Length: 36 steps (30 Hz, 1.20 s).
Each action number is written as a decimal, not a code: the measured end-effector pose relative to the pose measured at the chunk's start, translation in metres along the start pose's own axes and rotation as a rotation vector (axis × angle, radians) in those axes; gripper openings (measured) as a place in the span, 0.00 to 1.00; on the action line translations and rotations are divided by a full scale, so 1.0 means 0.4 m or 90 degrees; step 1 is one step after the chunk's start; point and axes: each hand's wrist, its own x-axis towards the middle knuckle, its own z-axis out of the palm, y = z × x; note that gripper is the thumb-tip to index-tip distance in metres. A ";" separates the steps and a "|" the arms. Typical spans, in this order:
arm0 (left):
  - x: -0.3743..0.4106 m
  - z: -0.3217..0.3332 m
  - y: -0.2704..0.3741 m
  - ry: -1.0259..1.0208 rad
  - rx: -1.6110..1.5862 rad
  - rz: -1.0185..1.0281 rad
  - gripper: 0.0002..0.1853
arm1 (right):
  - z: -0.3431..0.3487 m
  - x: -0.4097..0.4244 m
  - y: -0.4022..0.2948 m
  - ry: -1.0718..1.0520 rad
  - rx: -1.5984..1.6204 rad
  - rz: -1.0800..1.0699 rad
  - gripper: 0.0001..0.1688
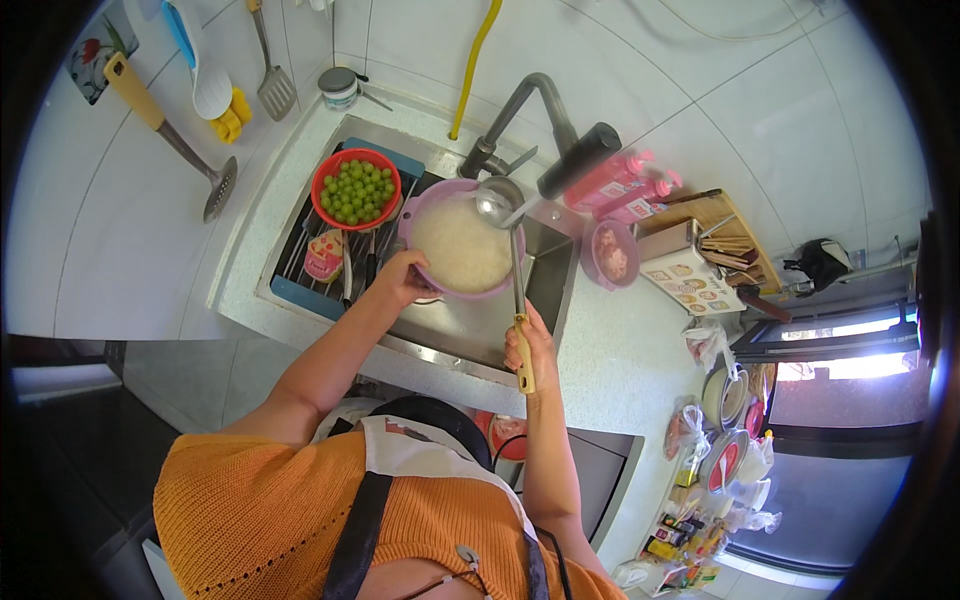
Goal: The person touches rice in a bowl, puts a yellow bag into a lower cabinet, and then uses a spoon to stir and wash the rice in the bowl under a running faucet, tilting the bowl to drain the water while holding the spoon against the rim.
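Note:
My left hand (pixel 403 279) grips the near-left rim of a pinkish-purple basin (pixel 407 225). Cloudy whitish contents (pixel 461 244) fill much of the basin; whether there are grains in the liquid I cannot tell. Closed around the yellow handle of a metal ladle (pixel 517 270) is my right hand (pixel 534 346). The ladle's bowl (pixel 496 204) lies over the basin's far-right rim, under the dark pull-out faucet head (pixel 577 161). A pale streak, apparently running water, joins the faucet head and the ladle. Below the basin is a stainless steel sink (pixel 450 330).
A red bowl of green grapes (pixel 355 187) and a pink-labelled package (pixel 325 256) sit on a drying rack (pixel 292 262) left of the basin. Pink pump bottles (pixel 607 184), a purple bowl with pinkish food (pixel 610 253) and a chopstick holder (pixel 686 266) stand at right. Utensils hang on the tiled wall.

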 end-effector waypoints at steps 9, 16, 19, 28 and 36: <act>0.005 0.003 0.002 -0.048 -0.005 0.024 0.33 | 0.031 -0.058 -0.102 0.113 -0.495 -0.143 0.28; -0.020 0.084 0.000 -0.057 0.035 0.098 0.36 | 0.000 -0.037 -0.138 0.077 -0.881 -0.298 0.26; 0.024 0.056 -0.005 -0.069 0.042 0.067 0.37 | -0.003 0.009 -0.156 0.038 -1.073 -0.402 0.25; 0.118 -0.010 -0.062 0.009 0.052 0.039 0.38 | -0.088 0.103 -0.171 0.042 -1.271 -0.292 0.25; 0.239 -0.142 -0.157 0.156 0.127 -0.031 0.40 | -0.194 0.159 -0.038 0.028 -1.142 -0.087 0.23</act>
